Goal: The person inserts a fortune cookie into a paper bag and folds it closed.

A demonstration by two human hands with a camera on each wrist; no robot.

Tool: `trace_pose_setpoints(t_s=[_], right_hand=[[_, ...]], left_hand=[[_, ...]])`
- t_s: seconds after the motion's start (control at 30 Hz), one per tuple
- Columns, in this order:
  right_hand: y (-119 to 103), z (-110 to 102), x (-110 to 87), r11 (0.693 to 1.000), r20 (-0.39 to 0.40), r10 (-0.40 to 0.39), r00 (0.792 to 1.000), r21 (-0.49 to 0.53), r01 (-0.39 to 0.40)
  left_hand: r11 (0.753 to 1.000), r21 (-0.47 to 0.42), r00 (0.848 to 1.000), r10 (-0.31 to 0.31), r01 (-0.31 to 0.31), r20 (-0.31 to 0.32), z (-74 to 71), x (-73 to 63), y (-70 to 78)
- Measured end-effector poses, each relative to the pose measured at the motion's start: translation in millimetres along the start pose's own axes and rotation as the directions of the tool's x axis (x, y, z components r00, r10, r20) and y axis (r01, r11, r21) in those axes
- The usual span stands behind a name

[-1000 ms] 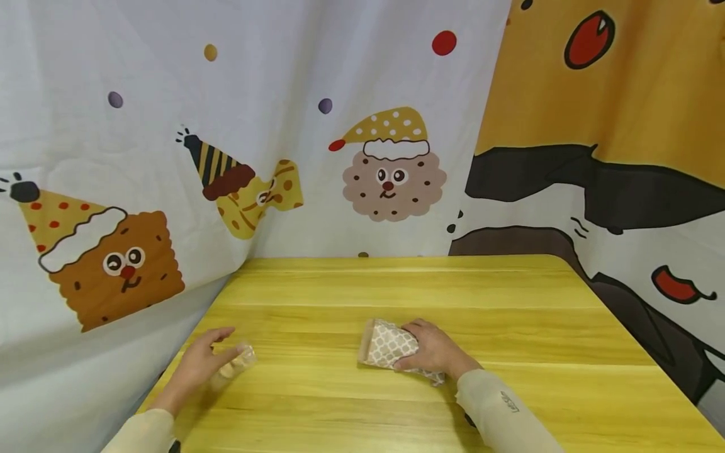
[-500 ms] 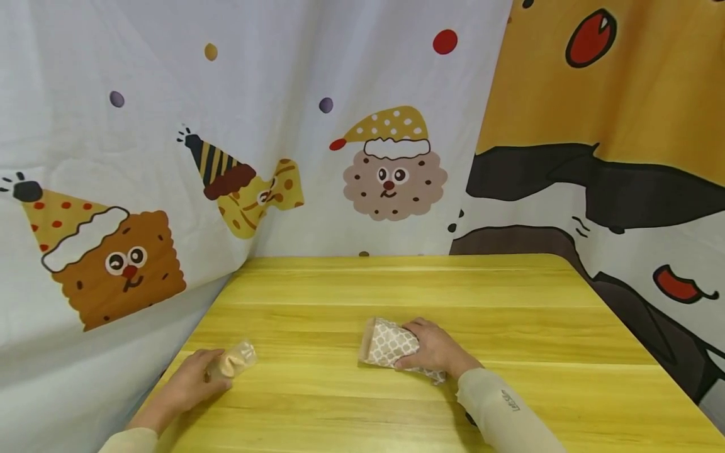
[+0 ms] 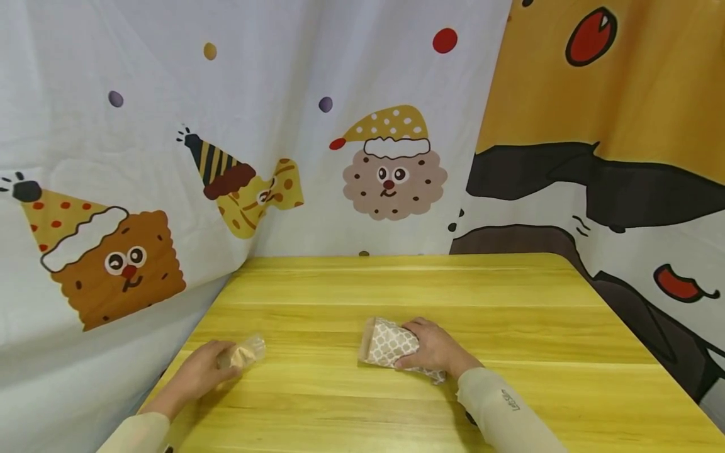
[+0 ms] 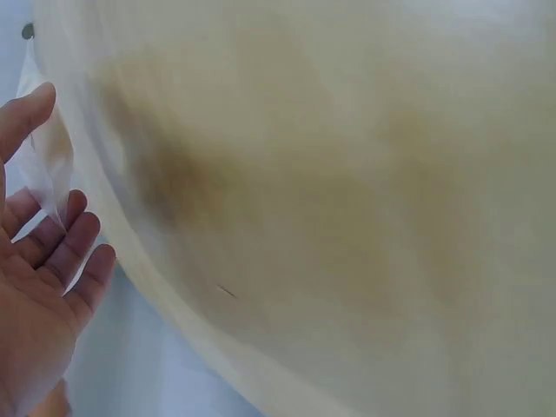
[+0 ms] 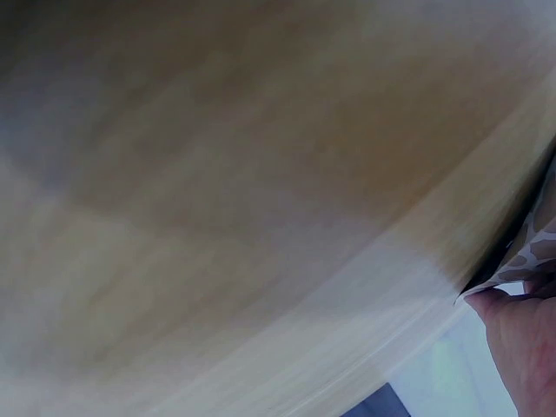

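Note:
At the left side of the table, my left hand (image 3: 205, 370) pinches a small clear plastic packet (image 3: 250, 350) with something pale yellow inside. The left wrist view shows the packet (image 4: 50, 156) between the thumb and the fingers. What exactly it contains is too blurred to tell. My right hand (image 3: 433, 347) grips a beige paper bag (image 3: 391, 343) with a white lattice pattern, lying on its side. Its plain brown end points left, and the hand covers part of its other end. Only an edge of the bag (image 5: 543, 234) shows in the right wrist view.
Both hands are over a yellow wood-grain table (image 3: 317, 396). A white curtain (image 3: 283, 75) with cartoon prints hangs along its back and left edges. An orange, black and white print (image 3: 600, 126) covers the right part of the backdrop.
The left hand has closed on the clear packet, first drawing back toward the lower left, then shifting slightly right and forward with it. The right hand and the paper bag have stayed still.

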State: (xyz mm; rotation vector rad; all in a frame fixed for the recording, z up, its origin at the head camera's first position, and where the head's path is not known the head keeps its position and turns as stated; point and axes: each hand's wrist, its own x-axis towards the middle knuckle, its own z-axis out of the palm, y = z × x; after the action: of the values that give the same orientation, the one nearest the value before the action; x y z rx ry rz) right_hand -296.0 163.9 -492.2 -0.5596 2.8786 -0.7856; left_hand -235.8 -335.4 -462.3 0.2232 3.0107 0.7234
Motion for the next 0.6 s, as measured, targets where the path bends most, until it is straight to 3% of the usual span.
trace_pose_setpoints(t_s=[0.17,0.33,0.5,0.6], right_hand=[[-0.6,1.1,-0.2,1.000,-0.003,-0.002,1.000,-0.004,0.002],[-0.2,1.8,-0.1,1.000,-0.006,-0.007,1.000,-0.013,0.007],[0.0,2.1,0.3,1.000,-0.010,-0.011,1.000,-0.011,0.011],[-0.2,2.1,0.4,1.000,-0.005,-0.012,1.000,-0.013,0.012]], left_hand=[[0.996,-0.033,0.995,0.083,-0.085,-0.046,4.8,14.7,24.5],[0.979,-0.046,0.977,0.196,-0.200,-0.080,15.0,36.6,58.5],[0.958,-0.095,0.963,0.266,-0.270,-0.047,32.4,58.1,97.9],[0.950,-0.078,0.954,0.301,-0.301,-0.007,42.2,67.4,120.1]])
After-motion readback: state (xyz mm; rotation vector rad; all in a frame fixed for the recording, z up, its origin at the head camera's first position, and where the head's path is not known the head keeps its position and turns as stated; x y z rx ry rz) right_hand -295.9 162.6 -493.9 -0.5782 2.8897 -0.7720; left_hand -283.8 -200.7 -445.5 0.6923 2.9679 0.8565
